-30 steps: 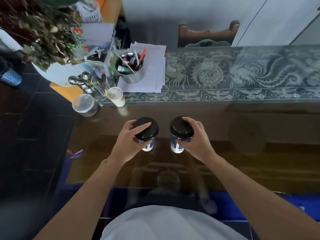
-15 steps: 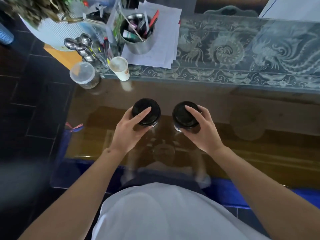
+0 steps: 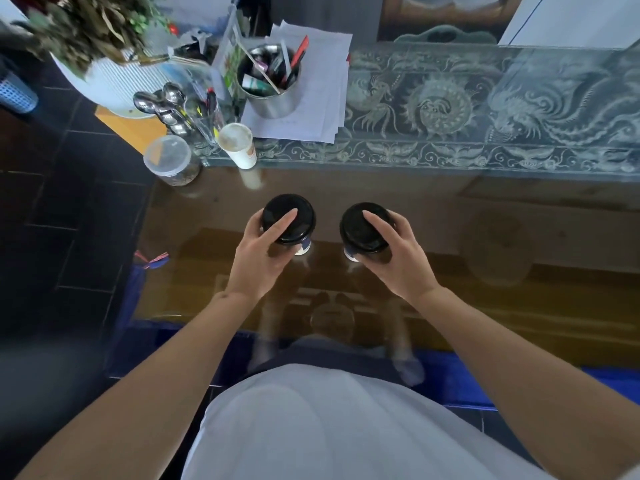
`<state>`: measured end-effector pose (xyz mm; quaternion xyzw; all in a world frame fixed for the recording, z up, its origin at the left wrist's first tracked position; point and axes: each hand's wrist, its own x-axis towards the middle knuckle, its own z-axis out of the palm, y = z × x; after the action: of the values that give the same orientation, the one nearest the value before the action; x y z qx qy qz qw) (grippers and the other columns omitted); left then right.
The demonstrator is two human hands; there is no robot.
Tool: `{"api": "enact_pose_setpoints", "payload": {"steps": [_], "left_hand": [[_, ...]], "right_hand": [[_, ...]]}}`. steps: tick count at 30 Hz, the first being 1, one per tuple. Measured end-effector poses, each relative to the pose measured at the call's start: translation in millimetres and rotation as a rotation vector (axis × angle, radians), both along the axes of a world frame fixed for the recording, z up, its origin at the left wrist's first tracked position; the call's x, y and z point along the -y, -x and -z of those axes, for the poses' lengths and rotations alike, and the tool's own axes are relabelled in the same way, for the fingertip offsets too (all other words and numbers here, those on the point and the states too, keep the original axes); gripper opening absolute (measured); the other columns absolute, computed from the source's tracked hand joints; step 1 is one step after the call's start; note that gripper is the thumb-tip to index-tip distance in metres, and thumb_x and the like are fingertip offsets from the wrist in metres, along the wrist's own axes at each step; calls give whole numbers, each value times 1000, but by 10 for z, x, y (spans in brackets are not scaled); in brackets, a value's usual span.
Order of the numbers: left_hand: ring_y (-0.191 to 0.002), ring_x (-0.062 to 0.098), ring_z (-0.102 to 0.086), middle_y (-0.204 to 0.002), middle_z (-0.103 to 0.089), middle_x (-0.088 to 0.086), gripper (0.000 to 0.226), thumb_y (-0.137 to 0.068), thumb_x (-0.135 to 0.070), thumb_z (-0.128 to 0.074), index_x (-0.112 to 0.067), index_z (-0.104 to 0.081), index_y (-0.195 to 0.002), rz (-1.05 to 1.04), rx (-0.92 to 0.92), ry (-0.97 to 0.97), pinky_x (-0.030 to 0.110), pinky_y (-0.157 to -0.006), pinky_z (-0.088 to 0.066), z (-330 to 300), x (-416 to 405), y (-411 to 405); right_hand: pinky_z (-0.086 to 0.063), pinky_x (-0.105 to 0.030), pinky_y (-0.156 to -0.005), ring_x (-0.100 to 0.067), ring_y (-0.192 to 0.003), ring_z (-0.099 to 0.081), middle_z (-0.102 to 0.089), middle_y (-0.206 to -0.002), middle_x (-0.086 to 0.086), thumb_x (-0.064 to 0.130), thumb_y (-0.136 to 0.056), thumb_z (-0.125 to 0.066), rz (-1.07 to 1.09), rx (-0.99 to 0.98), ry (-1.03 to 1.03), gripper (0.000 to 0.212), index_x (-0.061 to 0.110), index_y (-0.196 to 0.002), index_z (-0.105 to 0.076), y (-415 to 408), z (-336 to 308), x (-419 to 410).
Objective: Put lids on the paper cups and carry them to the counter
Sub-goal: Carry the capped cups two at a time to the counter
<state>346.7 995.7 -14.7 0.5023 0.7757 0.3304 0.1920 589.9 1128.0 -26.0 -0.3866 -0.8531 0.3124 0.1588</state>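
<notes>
left hand point(image 3: 258, 252) curled round left lidded cup point(image 3: 288, 219), forefinger across lid, right hand point(image 3: 401, 258) likewise gripping right lidded cup point(image 3: 364, 227), mid-frame, forearms converging from lower corners

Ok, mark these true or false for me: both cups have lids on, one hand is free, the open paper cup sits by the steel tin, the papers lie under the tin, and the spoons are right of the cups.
1. Both held cups carry black lids. True: left cup, right cup.
2. One hand is free. False: the left hand and right hand each grip a cup.
3. An open paper cup stands near the steel tin. True.
4. The papers lie under the tin. True.
5. The spoons lie right of the cups. False: far left.
</notes>
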Motion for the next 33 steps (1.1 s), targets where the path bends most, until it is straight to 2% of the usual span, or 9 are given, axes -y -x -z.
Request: {"api": "enact_pose_setpoints", "payload": {"steps": [2, 5, 10, 15, 19, 23, 28, 30, 33], "left_hand": [[-134, 25, -52, -157, -41, 16, 68, -87, -11, -83, -31, -57, -146, -10, 3, -18, 44, -116, -44, 4, 10, -26], [-136, 13, -42, -163, -32, 14, 70, -85, -18, -85, -34, -56, -147, -18, 44, -25, 47, -116, -45, -22, 35, -48], [-146, 31, -45, -170, -20, 10, 81, -83, -29, -87, -38, -46, -153, -26, -1, 59, 49, -117, -41, -150, 119, -75], [-144, 30, -42, -163, -24, 8, 78, -89, -32, -81, -42, -41, -156, -125, -170, 48, 54, -103, -55, -407, 310, -250], [-140, 39, -45, -158, -31, 12, 72, -89, -38, -78, -37, -46, -154, -136, -376, 75, 54, -94, -58, -687, 537, -554], [-134, 41, -48, -157, -38, 11, 76, -87, -41, -79, -36, -44, -154, -201, -440, 161, 55, -82, -60, -805, 806, -771], [-144, 33, -39, -164, -33, 2, 75, -92, -46, -73, -42, -37, -157, -362, -323, 324, 50, -93, -57, -774, 1237, -938], [-144, 30, -38, -164, -32, 1, 73, -93, -44, -73, -40, -38, -157, -412, -246, 332, 47, -98, -55, -752, 1427, -966], [-139, 29, -44, -160, -36, 1, 71, -92, -41, -75, -36, -43, -155, -482, -202, 297, 46, -96, -57, -768, 1771, -914]], "right_hand": [[-45, -47, -112, -33, -141, -44, -33, -159, -9, 27, -83, -84, -5, 6, 15, 81, 30, -152, -41, 0, -31, 4], [-41, -45, -114, -31, -147, -36, -24, -165, -7, 30, -82, -85, 8, 15, 63, 87, 35, -155, -36, -8, -107, 18], [-42, -52, -114, -28, -152, -28, -19, -167, -3, 35, -82, -84, 57, -3, 41, 89, 38, -155, -34, -79, -265, 136], [-43, -58, -112, -30, -148, -31, -29, -161, -5, 40, -87, -77, 184, 72, -148, 70, 34, -148, -45, -86, -581, 321], [-50, -50, -105, -29, -139, -40, -39, -155, -5, 44, -87, -75, 67, 91, -255, 62, 31, -141, -50, -67, -832, 532], [-48, -47, -105, -30, -136, -48, -45, -152, -7, 46, -87, -75, -77, 90, -254, 59, 31, -140, -52, -26, -818, 736], [-47, -48, -107, -29, -135, -50, -50, -148, -7, 44, -89, -73, -276, 125, -171, 56, 29, -140, -55, 73, -629, 1055], [-48, -50, -109, -29, -138, -48, -48, -151, -7, 44, -91, -70, -334, 154, -123, 57, 30, -143, -51, 155, -614, 1183], [-44, -48, -111, -27, -141, -44, -43, -155, -5, 45, -94, -64, -411, 184, -119, 56, 31, -146, -48, 337, -654, 1428]]}}
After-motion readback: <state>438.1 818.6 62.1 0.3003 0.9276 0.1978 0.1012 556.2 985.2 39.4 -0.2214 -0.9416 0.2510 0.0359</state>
